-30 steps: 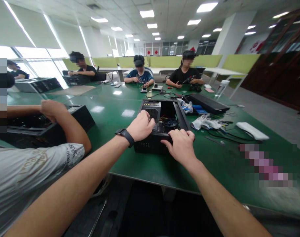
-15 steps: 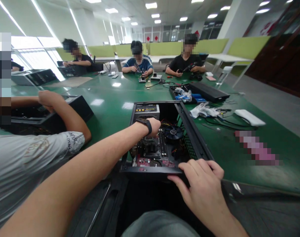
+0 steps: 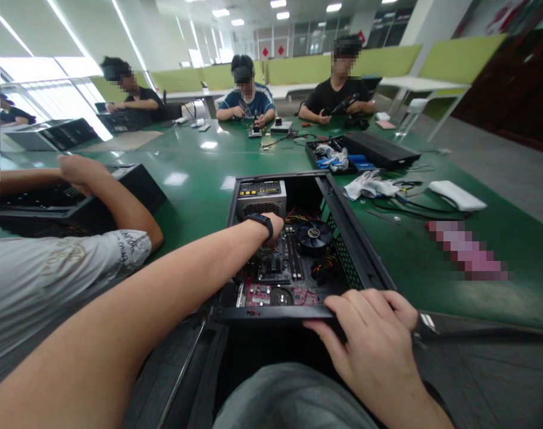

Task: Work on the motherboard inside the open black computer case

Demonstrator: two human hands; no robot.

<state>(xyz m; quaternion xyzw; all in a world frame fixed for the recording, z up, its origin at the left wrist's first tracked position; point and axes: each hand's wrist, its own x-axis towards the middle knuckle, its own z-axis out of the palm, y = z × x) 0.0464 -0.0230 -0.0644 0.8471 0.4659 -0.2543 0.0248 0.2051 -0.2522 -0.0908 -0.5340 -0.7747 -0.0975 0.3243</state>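
Well, the right hand (image 3: 373, 339) clasps the computer case (image 3: 271, 313).

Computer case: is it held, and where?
The right hand grips the computer case by its near right corner; whether the left hand holds anything is hidden.

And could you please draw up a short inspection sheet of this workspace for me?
Surface: green table, glossy, reflecting lights.
Job's things: open computer case at the near edge; power supply, fan and red circuit board inside.
Clutter: gloves, white pouch and a blurred pinkish item to the right.
Hands: left hand is inside the case, fingertips hidden; right hand grips its near rim.
Cables: black cables beside the gloves; coloured wires inside the case.
Surroundings: people seated across the table; another open case at left, with a co-worker's arm over it.
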